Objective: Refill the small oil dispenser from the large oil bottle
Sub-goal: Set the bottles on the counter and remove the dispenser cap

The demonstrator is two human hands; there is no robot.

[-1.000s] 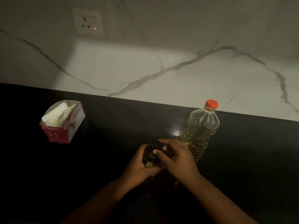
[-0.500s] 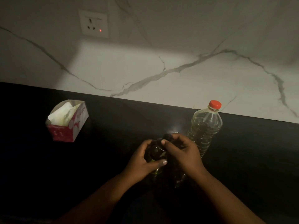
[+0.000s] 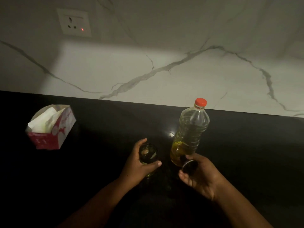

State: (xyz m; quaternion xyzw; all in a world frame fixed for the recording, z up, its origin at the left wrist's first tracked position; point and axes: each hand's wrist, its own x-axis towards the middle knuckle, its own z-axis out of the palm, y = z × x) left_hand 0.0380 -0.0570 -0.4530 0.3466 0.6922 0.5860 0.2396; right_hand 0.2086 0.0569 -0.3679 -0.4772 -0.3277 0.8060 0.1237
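Marble wall (image 3: pixel 181 71), white with grey veins, fills the upper half of the view and carries a white wall socket (image 3: pixel 74 24) with a small red light near its upper left. Below it runs a black worktop (image 3: pixel 255 145), very dim, its back edge meeting the wall. The large oil bottle (image 3: pixel 189 134), clear plastic with a red cap (image 3: pixel 200 102) still on, stands upright toward the back edge, right of centre, with yellow oil inside. A red and white tissue box (image 3: pixel 52 130) sits well apart toward the left end, white tissue showing at its open top. The left hand (image 3: pixel 136 167) grips the small oil dispenser (image 3: pixel 147 153), a small glass jar with an open mouth, fingers and thumb wrapped around its sides; it stands just left of the bottle's base, and a little yellow-green liquid shows low in it. The right hand (image 3: pixel 200 175) is curled around a dark round lid (image 3: pixel 190 166), held just in front of the bottle's base and apart from the dispenser.
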